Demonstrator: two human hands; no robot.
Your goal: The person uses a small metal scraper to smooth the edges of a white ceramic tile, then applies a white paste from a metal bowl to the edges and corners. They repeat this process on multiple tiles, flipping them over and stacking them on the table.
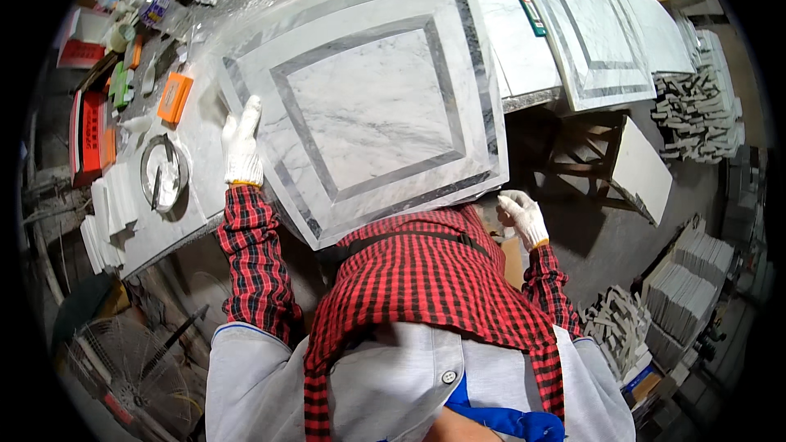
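A large square marble panel [360,110] with grey inlaid bands lies tilted on the bench, its near corner jutting over the front edge toward my checked apron. My left hand [242,143], in a white knitted glove, is closed on the panel's left edge, fingers together along the rim. Just off the panel's near right corner is my right hand [522,217], also gloved, its fingers curled; whatever they may hold is hidden. Left of my left hand stands a round metal bowl [164,173] of whitish paste with scraper-like tools in it.
A second banded marble panel [594,29] lies at the right, beside a slim green tool [530,12]. An orange box [174,98] and stacked white strips [110,209] are on the left. A stool [610,160] stands below right; a caged fan [135,368] is lower left.
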